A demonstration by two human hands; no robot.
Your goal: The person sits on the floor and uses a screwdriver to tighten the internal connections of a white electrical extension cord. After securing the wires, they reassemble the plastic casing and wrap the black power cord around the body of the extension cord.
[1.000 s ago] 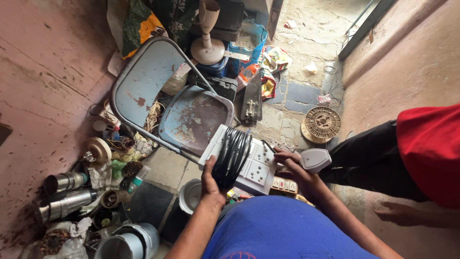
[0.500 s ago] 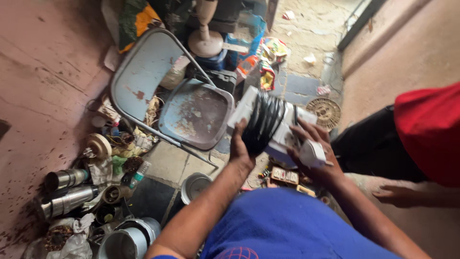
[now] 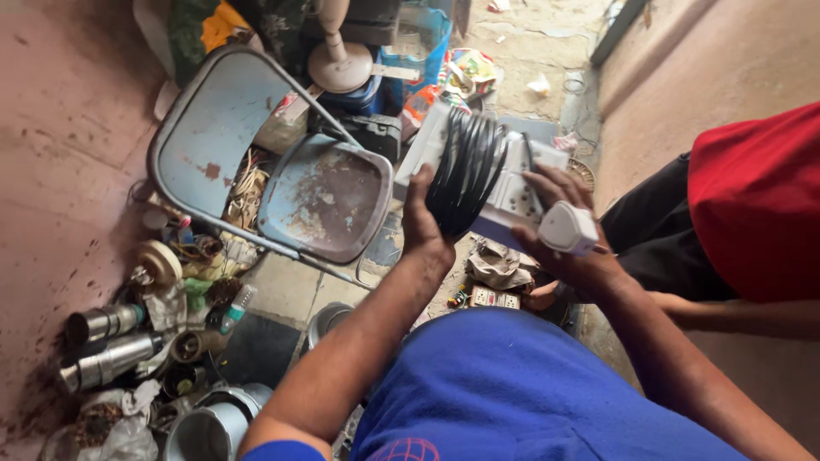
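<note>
A person in a blue shirt is holding a white extension board wound with black cable in the air above a cluttered floor. The left hand is gripping the board's near edge beside the coil, fingers closed on it. The right hand is clamping the white plug against the board. A worn blue folding chair is standing just left, with metal flasks lying by the floor's left edge.

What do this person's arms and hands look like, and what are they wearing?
Both forearms are bare, with no gloves, watch or rings visible on the left hand or right hand. A blue short-sleeved shirt covers the body, with a small red line print near its lower edge.
</note>
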